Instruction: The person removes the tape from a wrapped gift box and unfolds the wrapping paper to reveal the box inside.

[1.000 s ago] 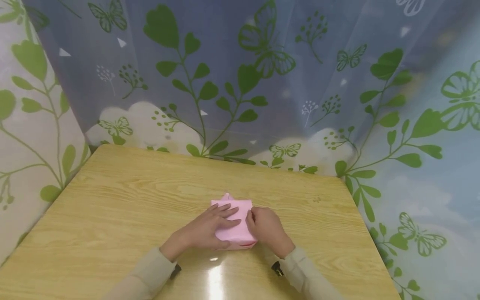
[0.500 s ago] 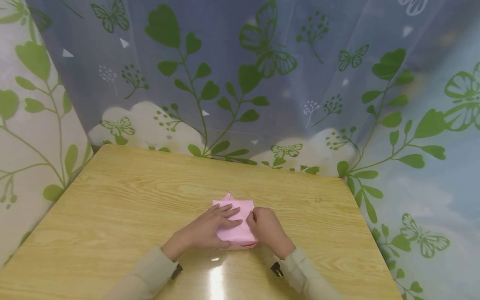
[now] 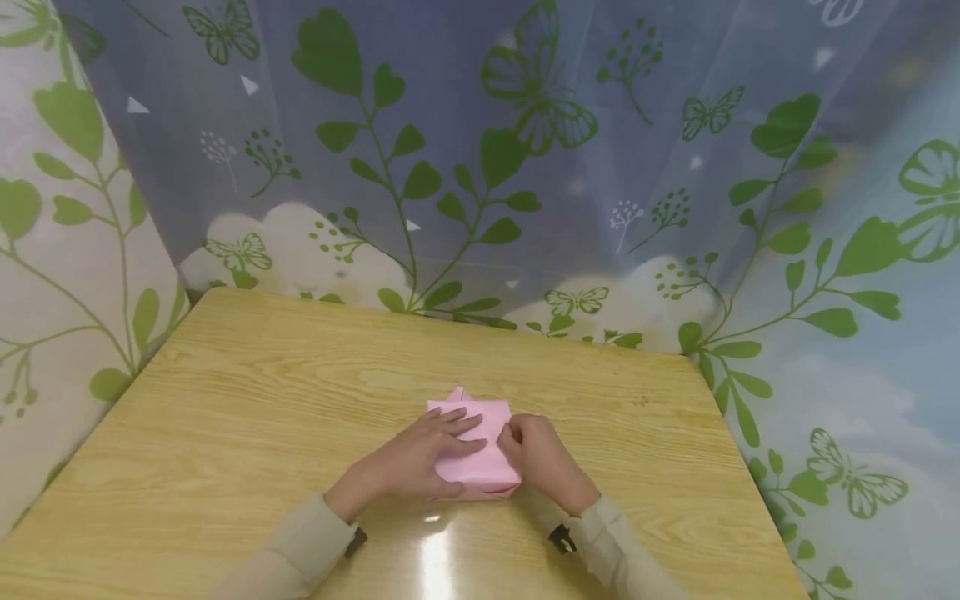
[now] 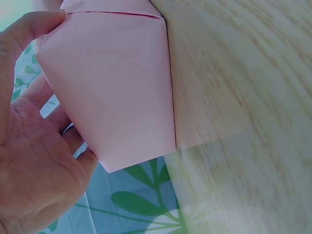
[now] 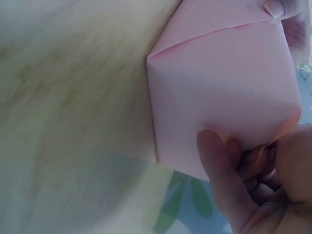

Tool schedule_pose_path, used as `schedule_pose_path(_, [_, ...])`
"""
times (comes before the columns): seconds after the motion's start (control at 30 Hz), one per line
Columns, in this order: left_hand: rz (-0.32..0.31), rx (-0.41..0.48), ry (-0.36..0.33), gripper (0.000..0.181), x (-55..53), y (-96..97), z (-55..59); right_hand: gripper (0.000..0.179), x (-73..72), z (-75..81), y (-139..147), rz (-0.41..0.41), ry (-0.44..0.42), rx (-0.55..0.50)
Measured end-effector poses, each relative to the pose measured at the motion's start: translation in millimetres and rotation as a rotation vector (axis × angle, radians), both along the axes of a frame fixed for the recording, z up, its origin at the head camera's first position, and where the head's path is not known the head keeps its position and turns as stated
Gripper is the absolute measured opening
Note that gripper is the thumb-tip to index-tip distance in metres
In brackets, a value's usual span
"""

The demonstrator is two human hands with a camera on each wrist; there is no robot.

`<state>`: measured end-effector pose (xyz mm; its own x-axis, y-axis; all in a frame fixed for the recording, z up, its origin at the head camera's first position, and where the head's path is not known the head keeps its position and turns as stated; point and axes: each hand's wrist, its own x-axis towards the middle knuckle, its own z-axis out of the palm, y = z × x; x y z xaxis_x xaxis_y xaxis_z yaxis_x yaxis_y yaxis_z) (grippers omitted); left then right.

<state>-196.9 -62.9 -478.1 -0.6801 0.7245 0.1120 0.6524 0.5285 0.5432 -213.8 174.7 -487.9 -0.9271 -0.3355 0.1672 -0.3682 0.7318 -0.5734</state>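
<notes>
A pink paper-wrapped box [image 3: 491, 462] sits on the table, with a small pointed fold of paper [image 3: 458, 393] sticking out behind its far edge. My left hand [image 3: 423, 454] lies spread over its top, thumb down at the near edge. In the left wrist view a thin red gap runs along a fold below that thumb. At the box's right side my right hand [image 3: 543, 454] has curled fingers and pinches the paper along the edge. In the right wrist view its thumb [image 5: 214, 151] presses flat on the side face, and the curled fingers partly hide the edge behind.
The wood-grain table [image 3: 300, 375] reaches back to a blue curtain [image 3: 450, 150] printed with green leaves and butterflies. Similar fabric hangs at the left and right. Light-coloured sleeves [image 3: 300, 542] cover both forearms, and a dark strap piece [image 3: 562, 540] shows at the right cuff.
The head view has drifted slightly. My right hand has shifted a touch to the right along with the box edge; my left hand keeps its place on top.
</notes>
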Motion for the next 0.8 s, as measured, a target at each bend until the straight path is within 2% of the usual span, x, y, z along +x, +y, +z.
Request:
schedule_pose_path(0.33, [0.004, 0.005, 0.002, 0.063, -0.3, 1.3, -2.5, 0.04, -2.2, -6.5, 13, 0.04, -0.105, -0.157])
schedule_pose_path(0.43, [0.005, 0.005, 0.005, 0.063, -0.5, 1.8, -2.8, 0.045, -0.9, -6.6, 17, 0.023, -0.164, -0.227])
schedule_pose_path(0.57, [0.009, 0.01, 0.009, 0.063, -0.6, 1.4, -1.4, 0.053, -0.8, -2.8, 21, -0.016, -0.198, -0.298])
schedule_pose_path(0.67, [0.01, 0.008, 0.009, 0.064, -0.5, 1.3, -1.4, 0.051, -1.1, -0.9, 19, -0.037, -0.149, -0.25])
schedule_pose_path(0.8, [0.007, 0.009, 0.003, 0.064, 0.1, 2.6, -2.7, 0.044, 0.0, -3.5, 13, -0.056, -0.033, -0.088])
